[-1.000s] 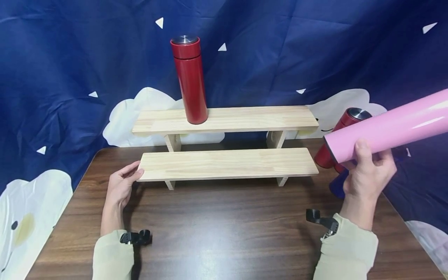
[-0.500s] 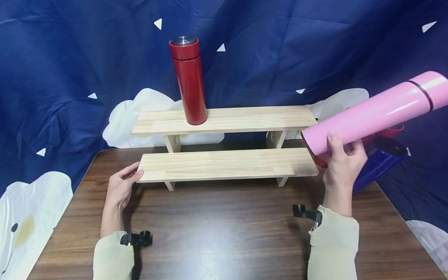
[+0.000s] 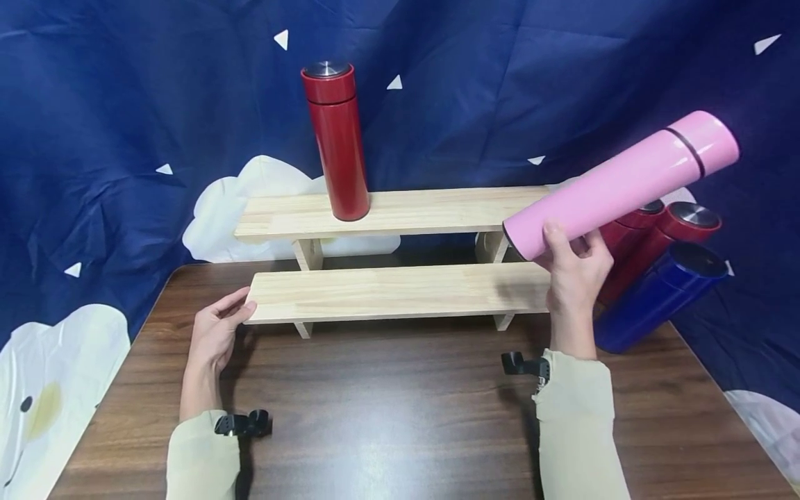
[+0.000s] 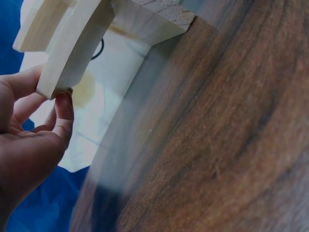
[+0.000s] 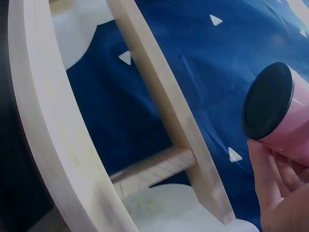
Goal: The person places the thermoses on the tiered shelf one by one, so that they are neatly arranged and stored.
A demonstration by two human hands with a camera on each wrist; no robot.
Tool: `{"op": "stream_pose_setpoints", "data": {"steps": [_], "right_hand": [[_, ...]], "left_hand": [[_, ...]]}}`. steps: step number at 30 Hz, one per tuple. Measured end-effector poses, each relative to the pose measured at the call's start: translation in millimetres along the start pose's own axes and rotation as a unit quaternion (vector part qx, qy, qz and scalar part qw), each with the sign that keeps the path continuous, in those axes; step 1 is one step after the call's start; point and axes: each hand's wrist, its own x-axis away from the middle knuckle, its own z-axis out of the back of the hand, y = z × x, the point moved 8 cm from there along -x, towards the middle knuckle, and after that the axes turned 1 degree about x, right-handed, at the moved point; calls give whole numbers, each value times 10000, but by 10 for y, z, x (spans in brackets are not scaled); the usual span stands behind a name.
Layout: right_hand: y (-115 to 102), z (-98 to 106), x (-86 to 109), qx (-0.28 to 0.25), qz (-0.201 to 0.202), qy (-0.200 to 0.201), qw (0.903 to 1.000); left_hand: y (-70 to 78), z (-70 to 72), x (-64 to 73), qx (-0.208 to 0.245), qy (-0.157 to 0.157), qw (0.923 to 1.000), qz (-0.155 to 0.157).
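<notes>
My right hand (image 3: 571, 292) grips a pink thermos bottle (image 3: 625, 184) near its base. The bottle is held in the air, tilted, base to the lower left and cap to the upper right, in front of the shelf's right end. In the right wrist view its dark base (image 5: 268, 101) faces the camera. A two-tier wooden shelf (image 3: 400, 295) stands on the table, and my left hand (image 3: 215, 330) pinches the left end of its lower board between thumb and fingers, also seen in the left wrist view. On the upper board a red thermos bottle (image 3: 340, 146) stands upright, left of the middle.
At the table's right side, a blue bottle (image 3: 656, 298) and two red bottles (image 3: 678, 232) stand close together, partly behind my right hand and the pink bottle. The brown wooden table (image 3: 375, 410) stretches in front of the shelf. A dark blue curtain (image 3: 450, 104) hangs behind.
My right hand has moved left with the pink thermos bottle, from the table's right side to the shelf's right end. The blue and red bottles behind have come into fuller view. My left hand stays put.
</notes>
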Motion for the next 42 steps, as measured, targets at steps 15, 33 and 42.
{"op": "stream_pose_setpoints", "data": {"steps": [15, 33, 42], "right_hand": [[283, -491, -204, 566, -291, -477, 9968], [487, -1026, -243, 1728, 101, -1273, 9766], [567, -1169, -277, 2326, 302, -1441, 9614]], "left_hand": [[-29, -11, 10, -524, -106, 9984, 190], [-31, 43, 17, -111, 30, 9998, 130], [-4, 11, -3, -264, -80, 9996, 72]]}}
